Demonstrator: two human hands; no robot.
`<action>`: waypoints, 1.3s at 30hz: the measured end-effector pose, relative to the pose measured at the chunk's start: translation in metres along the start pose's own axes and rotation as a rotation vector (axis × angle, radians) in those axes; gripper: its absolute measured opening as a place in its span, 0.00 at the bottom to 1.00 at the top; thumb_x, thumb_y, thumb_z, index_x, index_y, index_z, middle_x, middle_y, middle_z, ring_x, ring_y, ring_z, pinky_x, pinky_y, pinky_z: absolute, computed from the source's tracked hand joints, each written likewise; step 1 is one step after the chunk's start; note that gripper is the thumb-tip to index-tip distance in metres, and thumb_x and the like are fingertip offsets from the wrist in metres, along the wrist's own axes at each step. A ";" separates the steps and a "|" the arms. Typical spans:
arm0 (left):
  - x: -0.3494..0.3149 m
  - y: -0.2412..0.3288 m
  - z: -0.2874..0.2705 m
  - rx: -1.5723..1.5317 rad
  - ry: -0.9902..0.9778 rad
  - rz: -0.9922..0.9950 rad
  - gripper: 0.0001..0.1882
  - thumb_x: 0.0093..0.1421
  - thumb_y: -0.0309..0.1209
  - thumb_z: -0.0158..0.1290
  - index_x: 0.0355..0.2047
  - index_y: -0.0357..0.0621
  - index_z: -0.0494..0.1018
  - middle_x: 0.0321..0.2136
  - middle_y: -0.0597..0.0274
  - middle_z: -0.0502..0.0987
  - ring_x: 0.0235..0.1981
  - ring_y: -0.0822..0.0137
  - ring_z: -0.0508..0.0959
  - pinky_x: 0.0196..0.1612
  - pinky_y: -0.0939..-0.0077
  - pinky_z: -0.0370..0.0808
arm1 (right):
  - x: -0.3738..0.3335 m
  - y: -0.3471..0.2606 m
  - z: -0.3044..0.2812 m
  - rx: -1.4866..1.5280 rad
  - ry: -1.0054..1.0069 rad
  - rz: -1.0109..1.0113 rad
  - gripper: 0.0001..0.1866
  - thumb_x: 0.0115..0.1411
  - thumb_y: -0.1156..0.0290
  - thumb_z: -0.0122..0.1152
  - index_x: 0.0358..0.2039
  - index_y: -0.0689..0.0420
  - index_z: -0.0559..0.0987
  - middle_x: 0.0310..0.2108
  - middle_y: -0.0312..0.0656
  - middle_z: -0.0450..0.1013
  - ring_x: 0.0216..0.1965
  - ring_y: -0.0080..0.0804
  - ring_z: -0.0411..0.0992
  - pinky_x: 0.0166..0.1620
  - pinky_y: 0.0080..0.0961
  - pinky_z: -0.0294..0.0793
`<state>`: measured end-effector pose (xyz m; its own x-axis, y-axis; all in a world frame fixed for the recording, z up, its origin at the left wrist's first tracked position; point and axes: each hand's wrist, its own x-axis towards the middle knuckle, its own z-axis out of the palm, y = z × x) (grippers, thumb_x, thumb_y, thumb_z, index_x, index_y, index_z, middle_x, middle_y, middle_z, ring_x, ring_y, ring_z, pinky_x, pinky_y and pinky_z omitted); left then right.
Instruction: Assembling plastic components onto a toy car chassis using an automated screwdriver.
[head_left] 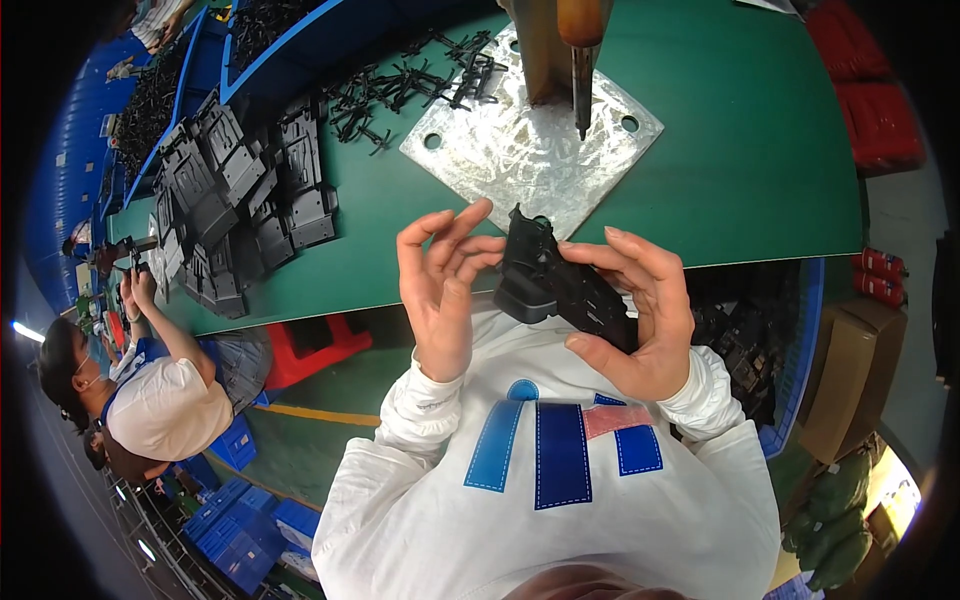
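Note:
A black moulded plastic part (565,285), with a rounded block on one side, is held tilted in front of my chest, just off the table's near edge. My right hand (655,320) grips its lower right end, thumb below and fingers above. To the left of the part, my left hand (445,285) is open with its fingers apart and lightly curled. Its fingertips come close to the part; whether they touch it I cannot tell. Beyond both hands lies a shiny metal plate (480,165), with a pointed vertical tool (582,90) above it.
Small black branched pieces (390,90) lie left of the plate. Flat black plastic panels (240,185) are piled farther left, beside blue bins (290,40). A blue crate (795,370) of black parts stands at my right. Another person (165,400) works at the table's left.

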<state>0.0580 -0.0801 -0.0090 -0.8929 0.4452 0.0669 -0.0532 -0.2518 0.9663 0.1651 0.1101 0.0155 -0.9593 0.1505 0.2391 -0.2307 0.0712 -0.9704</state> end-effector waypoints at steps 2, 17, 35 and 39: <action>0.001 -0.002 0.001 -0.006 -0.002 -0.007 0.34 0.67 0.47 0.55 0.61 0.37 0.54 0.61 0.34 0.67 0.50 0.59 0.77 0.54 0.67 0.74 | 0.000 0.000 -0.001 0.001 -0.001 0.000 0.44 0.54 0.76 0.73 0.65 0.64 0.55 0.57 0.61 0.70 0.58 0.47 0.72 0.60 0.37 0.71; 0.013 -0.006 0.007 -0.010 0.001 -0.048 0.34 0.68 0.48 0.54 0.61 0.37 0.54 0.61 0.34 0.67 0.49 0.60 0.77 0.54 0.67 0.74 | 0.014 -0.002 -0.011 -0.202 -0.023 -0.060 0.27 0.52 0.81 0.66 0.55 0.62 0.79 0.58 0.56 0.70 0.54 0.49 0.75 0.55 0.34 0.76; 0.010 0.003 0.013 -0.079 -0.122 -0.047 0.42 0.43 0.16 0.44 0.65 0.36 0.56 0.61 0.39 0.68 0.52 0.61 0.75 0.58 0.65 0.70 | 0.007 0.007 -0.018 0.061 -0.120 -0.145 0.23 0.54 0.80 0.63 0.53 0.68 0.79 0.59 0.63 0.68 0.61 0.61 0.68 0.61 0.45 0.69; 0.011 0.008 0.016 0.010 -0.164 0.000 0.45 0.40 0.16 0.47 0.65 0.36 0.57 0.62 0.42 0.68 0.53 0.62 0.74 0.58 0.67 0.70 | 0.007 0.005 -0.016 0.039 -0.095 -0.092 0.24 0.54 0.80 0.63 0.54 0.67 0.78 0.59 0.61 0.68 0.60 0.58 0.70 0.60 0.41 0.71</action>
<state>0.0550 -0.0635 0.0032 -0.8079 0.5798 0.1058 -0.0479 -0.2436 0.9687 0.1601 0.1272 0.0131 -0.9445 0.0506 0.3247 -0.3228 0.0421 -0.9455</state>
